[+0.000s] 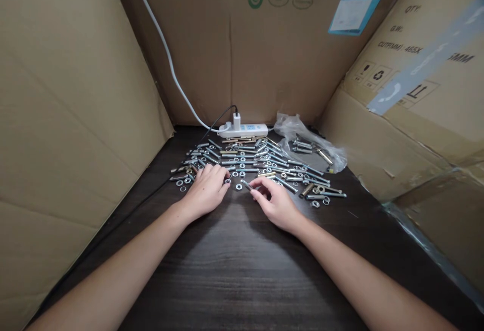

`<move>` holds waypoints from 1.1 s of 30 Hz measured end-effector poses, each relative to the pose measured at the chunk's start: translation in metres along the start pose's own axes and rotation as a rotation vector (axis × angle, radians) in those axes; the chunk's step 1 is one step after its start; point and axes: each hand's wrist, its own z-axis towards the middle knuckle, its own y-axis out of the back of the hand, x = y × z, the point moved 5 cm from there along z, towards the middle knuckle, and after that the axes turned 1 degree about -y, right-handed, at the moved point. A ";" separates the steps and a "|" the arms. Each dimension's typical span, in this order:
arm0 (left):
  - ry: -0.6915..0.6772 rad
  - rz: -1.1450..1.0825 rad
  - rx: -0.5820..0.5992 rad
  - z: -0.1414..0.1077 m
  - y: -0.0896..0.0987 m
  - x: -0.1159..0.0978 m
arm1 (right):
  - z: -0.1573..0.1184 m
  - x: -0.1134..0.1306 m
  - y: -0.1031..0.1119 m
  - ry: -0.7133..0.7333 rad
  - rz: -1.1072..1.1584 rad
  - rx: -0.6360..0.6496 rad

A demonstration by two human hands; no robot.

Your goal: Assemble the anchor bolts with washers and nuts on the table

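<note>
My right hand (278,202) pinches a short silver bolt (246,185) between thumb and fingertips, slightly above the dark tabletop. To the left, my left hand (207,188) rests low over the table with its fingers curled. A small metal ring (228,182) shows between its thumb and index finger. On the table between the two hands lie a hex nut (239,187) and a flat washer (235,174). Rows of bolts (244,163), nuts and rings spread out behind both hands. The left palm and fingers cover some of the pieces beneath them.
A white power strip (249,130) with a plugged-in charger stands behind the hardware. A clear plastic bag (302,139) with several bolts lies at the back right. Cardboard walls (196,44) enclose the table on three sides. A black cable (139,205) runs along the left.
</note>
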 end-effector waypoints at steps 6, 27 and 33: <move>0.042 0.029 -0.041 0.000 0.003 0.000 | 0.000 -0.001 0.000 -0.003 -0.008 -0.001; -0.011 0.021 -0.031 0.001 -0.001 -0.004 | 0.000 0.001 0.001 -0.001 -0.022 0.001; 0.005 0.021 -0.031 0.001 0.001 -0.003 | 0.000 0.001 0.001 -0.006 -0.025 0.001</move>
